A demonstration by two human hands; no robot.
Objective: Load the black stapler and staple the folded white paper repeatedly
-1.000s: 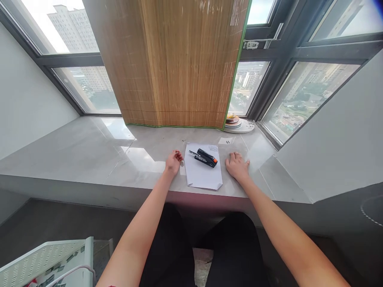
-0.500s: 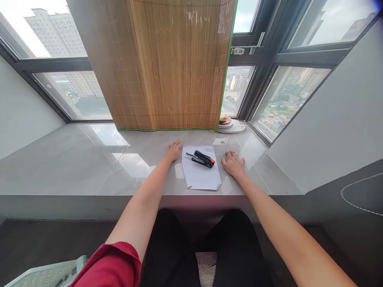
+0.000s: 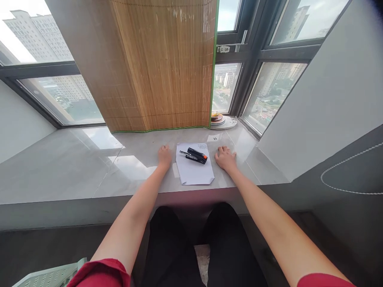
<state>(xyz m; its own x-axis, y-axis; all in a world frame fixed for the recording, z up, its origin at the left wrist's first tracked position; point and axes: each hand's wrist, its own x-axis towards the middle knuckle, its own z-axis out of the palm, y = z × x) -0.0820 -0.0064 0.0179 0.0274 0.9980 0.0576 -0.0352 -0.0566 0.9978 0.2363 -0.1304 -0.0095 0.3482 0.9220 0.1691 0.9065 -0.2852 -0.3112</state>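
A black stapler [image 3: 196, 156] with an orange-red spot lies on white paper [image 3: 196, 175], its top swung up and a silvery rail showing at the left. The paper has small print at its upper right and its lower corners curl. My left hand [image 3: 164, 157] rests on the grey sill just left of the paper, fingers curled in, holding nothing visible. On the other side, my right hand [image 3: 226, 158] lies palm down on the sill, fingers bent but apart, touching neither stapler nor paper. Two tiny dark pieces [image 3: 215, 138] sit beyond it on the sill.
The tiled windowsill [image 3: 74, 175] ends at a front edge above my knees. A bamboo blind [image 3: 167, 71] hangs behind it. Stacked plates [image 3: 223, 122] stand at the back right. A pale green plastic item [image 3: 49, 275] is at lower left, a beaded cord [image 3: 347, 161] at right.
The view has shifted and tilted slightly, so everything sits further left. My left hand's spread fingers have drawn in. My right hand stays beside the paper; stapler and paper lie as before.
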